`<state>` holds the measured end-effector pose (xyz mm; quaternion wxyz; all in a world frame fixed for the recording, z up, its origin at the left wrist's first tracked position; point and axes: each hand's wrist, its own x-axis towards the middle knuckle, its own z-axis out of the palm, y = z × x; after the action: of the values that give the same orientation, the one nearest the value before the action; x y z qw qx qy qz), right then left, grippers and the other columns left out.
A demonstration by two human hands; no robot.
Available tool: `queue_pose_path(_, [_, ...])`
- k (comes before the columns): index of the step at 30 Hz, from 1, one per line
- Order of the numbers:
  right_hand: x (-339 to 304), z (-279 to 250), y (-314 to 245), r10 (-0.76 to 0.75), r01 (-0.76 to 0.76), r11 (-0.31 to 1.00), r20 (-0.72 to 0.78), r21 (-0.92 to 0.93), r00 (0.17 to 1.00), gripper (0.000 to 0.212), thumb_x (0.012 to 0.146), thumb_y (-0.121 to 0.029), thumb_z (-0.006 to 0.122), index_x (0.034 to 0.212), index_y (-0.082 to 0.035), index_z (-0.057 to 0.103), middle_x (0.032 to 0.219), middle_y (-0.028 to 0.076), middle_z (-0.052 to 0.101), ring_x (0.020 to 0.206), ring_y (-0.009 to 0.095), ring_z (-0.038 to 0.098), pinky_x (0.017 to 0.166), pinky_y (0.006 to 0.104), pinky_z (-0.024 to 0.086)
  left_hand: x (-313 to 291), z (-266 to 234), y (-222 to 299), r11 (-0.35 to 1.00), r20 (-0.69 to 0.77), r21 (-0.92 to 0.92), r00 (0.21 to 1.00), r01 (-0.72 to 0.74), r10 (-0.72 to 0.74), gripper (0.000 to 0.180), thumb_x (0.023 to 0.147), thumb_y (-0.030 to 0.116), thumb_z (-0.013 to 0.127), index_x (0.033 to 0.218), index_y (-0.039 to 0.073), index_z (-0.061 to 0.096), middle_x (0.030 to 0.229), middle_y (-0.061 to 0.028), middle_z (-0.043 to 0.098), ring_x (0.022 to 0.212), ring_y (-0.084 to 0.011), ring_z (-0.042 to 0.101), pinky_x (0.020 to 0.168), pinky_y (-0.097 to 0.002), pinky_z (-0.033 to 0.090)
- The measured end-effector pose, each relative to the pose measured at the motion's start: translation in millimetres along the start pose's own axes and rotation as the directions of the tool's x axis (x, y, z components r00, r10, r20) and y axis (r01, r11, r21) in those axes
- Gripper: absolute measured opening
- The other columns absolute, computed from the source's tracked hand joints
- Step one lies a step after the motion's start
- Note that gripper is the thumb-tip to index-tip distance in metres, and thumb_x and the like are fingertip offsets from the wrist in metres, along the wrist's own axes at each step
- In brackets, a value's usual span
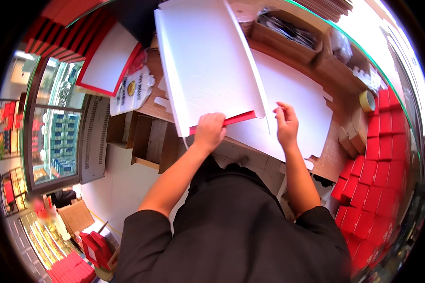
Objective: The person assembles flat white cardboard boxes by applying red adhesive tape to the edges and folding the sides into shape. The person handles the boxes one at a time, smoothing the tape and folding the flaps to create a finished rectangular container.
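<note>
A partly folded cardboard box (208,61) lies tilted over the table in front of me, its inside white and its long side walls raised. Its near end flap (241,118) is folded up and shows a red outer face. My left hand (210,131) is closed on this near edge, left of its middle. To the right of the box's near right corner, my right hand (287,125) is raised with loosely curled fingers, apart from the box, and nothing shows in it. Under the box and to its right lies a flat white cardboard sheet (297,104).
Red boxes (382,174) stand stacked at the right, near a roll of tape (367,101). An open carton (288,40) of small items sits at the back of the wooden table (326,165). Red-edged panels (108,59) and a printed plastic bag (132,92) are at the left.
</note>
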<state>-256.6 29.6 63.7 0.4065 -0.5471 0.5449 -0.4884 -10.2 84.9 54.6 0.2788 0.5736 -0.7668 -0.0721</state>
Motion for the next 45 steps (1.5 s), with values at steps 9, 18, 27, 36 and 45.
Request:
queue_pose_path(9, [-19.8,-11.7,-76.1,-0.099,-0.089,0.912,0.427,0.399,0.899,0.037,0.088,0.007,0.055,0.124,-0.002,0.052,0.112,0.008,0.060,0.104,0.016,0.058,0.094,0.0325,0.047,9.7,-111.9,43.2,0.996,-0.040,0.030,0.996,-0.085,0.086,0.051,0.065,-0.004,0.071,0.113,0.007,0.057,0.099,-0.0108,0.060,0.088,-0.0291,0.058,0.076,-0.0375,0.045])
queue_pose_path(18, [-9.6,10.6,-115.3,-0.432,0.323,0.900,0.510,0.292,0.743,0.032,0.082,0.006,0.065,0.112,-0.004,0.060,0.107,0.010,0.064,0.093,0.019,0.063,0.084,0.0312,0.052,-7.0,-156.4,47.9,0.978,-0.203,0.140,0.962,-0.154,0.181,0.047,0.068,-0.006,0.073,0.107,0.008,0.051,0.092,-0.0088,0.063,0.079,-0.0260,0.061,0.071,-0.0347,0.045])
queue_pose_path(27, [-4.1,24.7,-112.1,-0.351,0.278,0.936,0.667,0.219,0.657,0.018,0.086,-0.002,0.065,0.104,-0.003,0.063,0.096,0.007,0.069,0.086,0.015,0.066,0.080,0.0277,0.054,-23.8,-168.1,38.6,0.968,-0.239,0.208,0.952,-0.141,0.190,0.047,0.068,-0.008,0.071,0.110,0.007,0.056,0.086,-0.0066,0.064,0.078,-0.0231,0.062,0.072,-0.0348,0.043])
queue_pose_path(36, [-10.9,27.5,-110.9,0.174,-0.359,0.930,0.772,0.074,0.611,0.020,0.097,-0.013,0.054,0.106,0.002,0.062,0.096,0.009,0.069,0.091,0.015,0.066,0.085,0.0299,0.053,-24.8,-149.8,27.1,0.981,-0.166,0.173,0.980,-0.083,0.113,0.040,0.070,-0.005,0.068,0.106,0.009,0.059,0.083,-0.0039,0.061,0.075,-0.0215,0.059,0.071,-0.0337,0.041])
queue_pose_path(45, [-14.2,45.3,-110.7,0.098,0.426,0.813,0.814,-0.397,0.572,0.011,0.081,-0.007,0.057,0.086,-0.002,0.064,0.079,0.019,0.065,0.076,0.037,0.062,0.070,0.0420,0.051,-24.6,-127.7,29.8,0.951,-0.076,0.245,0.975,-0.187,0.211,0.038,0.067,-0.007,0.064,0.102,0.009,0.060,0.082,-0.0027,0.061,0.077,-0.0190,0.060,0.072,-0.0322,0.040])
